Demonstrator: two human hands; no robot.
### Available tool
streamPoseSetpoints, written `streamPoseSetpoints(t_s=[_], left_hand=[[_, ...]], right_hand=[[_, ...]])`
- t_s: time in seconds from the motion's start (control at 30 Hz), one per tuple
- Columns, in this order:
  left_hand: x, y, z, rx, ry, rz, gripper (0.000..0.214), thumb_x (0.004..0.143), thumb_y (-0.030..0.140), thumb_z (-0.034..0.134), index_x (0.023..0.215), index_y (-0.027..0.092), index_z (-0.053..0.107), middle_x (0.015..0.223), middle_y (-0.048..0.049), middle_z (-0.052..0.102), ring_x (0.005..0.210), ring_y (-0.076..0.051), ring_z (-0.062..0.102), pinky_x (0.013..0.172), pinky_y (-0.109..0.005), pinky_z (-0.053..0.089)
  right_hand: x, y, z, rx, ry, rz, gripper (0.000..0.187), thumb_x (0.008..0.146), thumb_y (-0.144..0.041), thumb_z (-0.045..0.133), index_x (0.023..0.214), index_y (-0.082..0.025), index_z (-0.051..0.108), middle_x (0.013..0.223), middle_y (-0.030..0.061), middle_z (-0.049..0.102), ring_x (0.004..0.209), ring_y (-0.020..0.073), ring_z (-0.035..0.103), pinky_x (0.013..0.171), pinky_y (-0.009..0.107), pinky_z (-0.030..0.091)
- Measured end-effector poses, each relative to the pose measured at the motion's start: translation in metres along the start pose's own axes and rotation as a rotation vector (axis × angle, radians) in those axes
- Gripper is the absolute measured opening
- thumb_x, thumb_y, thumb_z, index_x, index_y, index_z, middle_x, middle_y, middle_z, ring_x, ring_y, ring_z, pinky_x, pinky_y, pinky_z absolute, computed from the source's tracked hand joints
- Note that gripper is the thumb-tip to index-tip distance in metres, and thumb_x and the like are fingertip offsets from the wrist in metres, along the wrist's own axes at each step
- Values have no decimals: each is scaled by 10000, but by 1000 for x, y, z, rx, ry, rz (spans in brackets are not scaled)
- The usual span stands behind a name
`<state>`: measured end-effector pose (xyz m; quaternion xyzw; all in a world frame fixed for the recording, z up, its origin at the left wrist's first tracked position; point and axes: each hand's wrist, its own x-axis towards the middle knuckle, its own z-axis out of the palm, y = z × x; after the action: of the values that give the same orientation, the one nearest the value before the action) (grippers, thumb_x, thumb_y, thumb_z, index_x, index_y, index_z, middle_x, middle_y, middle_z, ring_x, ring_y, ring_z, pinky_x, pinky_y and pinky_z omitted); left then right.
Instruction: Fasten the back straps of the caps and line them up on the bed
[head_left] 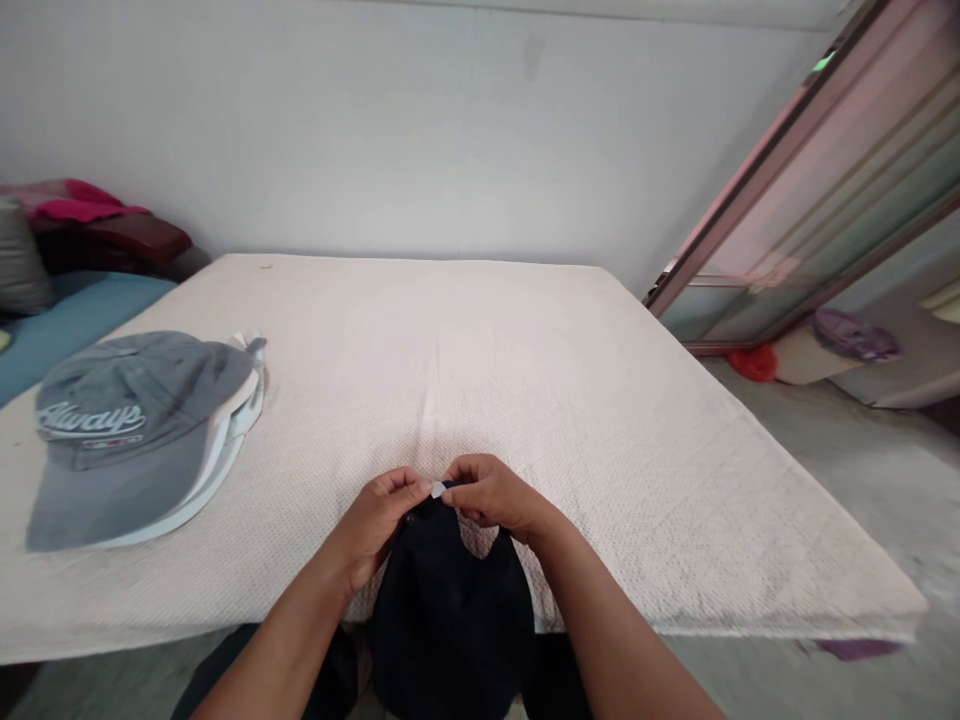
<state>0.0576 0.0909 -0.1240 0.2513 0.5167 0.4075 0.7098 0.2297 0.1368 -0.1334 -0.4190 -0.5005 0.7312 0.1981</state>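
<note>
Head view: dark cap [450, 610] at near edge of cloth-covered table [517, 370], hanging past it. Left hand [379, 520] and right hand [491, 492] pinch its upper end by small white piece [438, 490]. Cloth stretches wide toward wall [360, 140]; grey cap [142, 430] well apart, left. Dark cap's bottom merges into dark clothing; exact fingertip contact unclear.

Pale wall [375, 130] (one faint smudge [532, 55]), grey floor [862, 470] and pink-framed panels [832, 200] at right.
</note>
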Motion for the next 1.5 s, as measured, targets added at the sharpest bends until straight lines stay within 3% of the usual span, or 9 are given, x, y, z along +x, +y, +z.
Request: streamPoseSetpoints(t_s=[0.23, 0.43, 0.57, 0.8, 0.93, 1.03, 1.2, 1.5], left_hand=[[0, -1, 1, -33, 32, -51, 271, 629, 290, 780, 639, 159, 543, 519, 48, 514, 454, -72, 456, 464, -192, 344], [1, -8, 0, 52, 22, 60, 298, 641, 341, 770, 625, 170, 526, 522, 55, 497, 459, -74, 435, 460, -198, 321], [0, -9, -1, 37, 11, 67, 312, 644, 337, 768, 617, 177, 501, 512, 65, 473, 446, -71, 415, 446, -196, 300], [-2, -4, -5, -97, -66, 22, 124, 715, 238, 688, 701, 169, 587, 601, 30, 560, 536, -99, 512, 528, -215, 391], [-4, -4, -4, -98, -118, 25, 144, 767, 279, 649, 710, 148, 638, 657, -7, 608, 610, -124, 565, 597, -233, 436], [-6, -4, -3, -76, -192, -33, 124, 747, 257, 689, 761, 135, 672, 681, -34, 644, 643, -141, 595, 650, -252, 452], [-4, -6, -5, -41, -206, -28, 146, 721, 239, 729, 806, 126, 689, 671, -27, 637, 581, -104, 553, 589, -223, 407], [-3, -7, -6, 259, -165, 148, 224, 770, 367, 678, 787, 143, 669, 672, 0, 586, 570, -98, 486, 550, -228, 350]], right_hand=[[-2, 0, -2, 27, -50, -9, 82, 714, -165, 589, 771, -177, 531, 431, -88, 405, 385, 44, 306, 385, 180, 190], [-5, -3, -1, -20, -78, 41, 224, 760, -346, 647, 722, -176, 505, 433, -81, 405, 389, 46, 304, 382, 182, 196], [-3, -1, 0, 28, -107, 34, 216, 752, -330, 646, 696, -180, 499, 427, -87, 384, 385, 49, 299, 382, 192, 198], [1, 3, 4, 188, -100, 29, 178, 732, -271, 632, 679, -186, 484, 467, -94, 363, 378, 43, 276, 381, 192, 187], [0, 1, 5, 176, -98, 17, 189, 745, -282, 611, 663, -187, 470, 461, -94, 355, 382, 46, 274, 385, 198, 185], [-2, -1, 6, 175, -100, 23, 190, 745, -286, 612, 668, -188, 470, 467, -94, 352, 387, 45, 276, 388, 197, 186], [-5, -4, 4, 184, -133, 5, 221, 760, -335, 614, 675, -185, 474, 494, -90, 357, 381, 40, 276, 372, 193, 175], [-4, -4, 4, 151, -63, -70, 133, 771, -277, 615, 725, -173, 545, 493, -94, 351, 383, 36, 276, 374, 190, 184]])
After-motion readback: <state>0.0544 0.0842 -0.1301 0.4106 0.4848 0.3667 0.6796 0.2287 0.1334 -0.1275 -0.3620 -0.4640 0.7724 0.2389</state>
